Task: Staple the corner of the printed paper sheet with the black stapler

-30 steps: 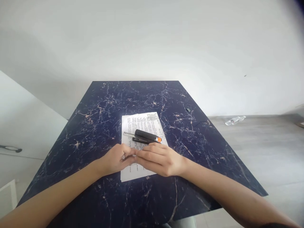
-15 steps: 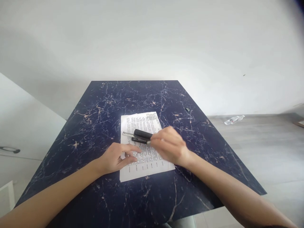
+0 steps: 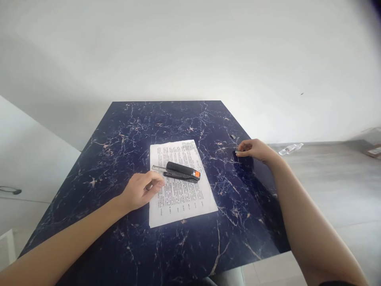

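Observation:
A printed white paper sheet [image 3: 181, 190] lies in the middle of the dark blue marble table [image 3: 125, 131]. A black stapler [image 3: 180, 171] with an orange end lies across the sheet. My left hand [image 3: 139, 190] rests at the sheet's left edge, fingers curled in with the thumb against them. My right hand [image 3: 256, 150] is out at the table's right edge, fingertips pinched together low over the surface; what they hold, if anything, is too small to see. A small dark object [image 3: 232, 136] lies just beyond it.
A white wall stands behind the table. On the grey floor to the right lie a clear plastic bottle [image 3: 290, 148] and a cardboard box [image 3: 373, 150]. A white cabinet [image 3: 26, 159] stands to the left.
My right hand left the paper, passed over the stapler and swung out to the table's right edge. My left hand curled its fingers and stayed at the sheet's left edge.

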Demonstrator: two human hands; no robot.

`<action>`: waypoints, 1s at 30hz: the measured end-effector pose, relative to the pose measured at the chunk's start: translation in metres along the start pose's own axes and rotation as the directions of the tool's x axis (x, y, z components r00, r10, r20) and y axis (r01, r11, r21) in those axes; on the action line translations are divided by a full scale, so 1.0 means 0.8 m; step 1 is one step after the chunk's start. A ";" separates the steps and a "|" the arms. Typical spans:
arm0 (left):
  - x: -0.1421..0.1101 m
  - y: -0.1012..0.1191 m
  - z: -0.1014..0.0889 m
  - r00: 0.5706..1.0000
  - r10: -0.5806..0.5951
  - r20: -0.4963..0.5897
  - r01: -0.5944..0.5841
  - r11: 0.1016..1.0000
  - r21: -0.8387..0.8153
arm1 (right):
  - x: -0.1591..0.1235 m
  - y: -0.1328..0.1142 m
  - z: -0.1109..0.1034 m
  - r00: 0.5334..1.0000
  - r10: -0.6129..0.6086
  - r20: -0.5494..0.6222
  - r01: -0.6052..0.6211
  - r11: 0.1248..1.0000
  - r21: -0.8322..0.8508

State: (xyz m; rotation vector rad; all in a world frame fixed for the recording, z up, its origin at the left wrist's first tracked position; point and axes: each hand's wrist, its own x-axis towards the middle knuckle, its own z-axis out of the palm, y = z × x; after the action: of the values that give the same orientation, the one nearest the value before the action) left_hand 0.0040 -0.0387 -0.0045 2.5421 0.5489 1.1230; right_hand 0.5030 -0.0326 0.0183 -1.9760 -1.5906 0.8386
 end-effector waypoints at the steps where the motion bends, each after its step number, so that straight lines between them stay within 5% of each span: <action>1: 0.000 0.000 0.000 1.000 -0.002 0.007 0.002 1.000 -0.005 | -0.001 -0.001 0.001 1.000 0.000 -0.005 0.000 1.000 0.019; 12: 0.002 0.005 -0.002 0.989 -0.120 -0.082 0.124 0.991 0.052 | 0.003 -0.003 0.007 0.995 -0.065 -0.081 0.063 0.998 -0.026; 24: 0.005 0.004 -0.003 0.974 -0.177 -0.144 0.190 0.979 0.076 | 0.008 0.000 0.010 0.998 -0.066 -0.015 0.064 0.989 -0.132; 27: 0.005 0.004 -0.003 0.971 -0.186 -0.150 0.199 0.977 0.078 | 0.012 0.004 0.014 0.989 -0.088 -0.120 0.073 0.989 -0.127; 30: 0.004 0.004 -0.003 0.966 -0.205 -0.160 0.219 0.973 0.075 | 0.017 0.008 0.025 0.929 -0.129 -0.347 0.088 0.987 -0.132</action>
State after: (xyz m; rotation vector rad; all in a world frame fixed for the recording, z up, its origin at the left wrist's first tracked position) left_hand 0.0050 -0.0397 0.0006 2.4140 0.9082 1.2427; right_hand 0.4954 -0.0210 -0.0027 -1.9601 -1.5412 0.3271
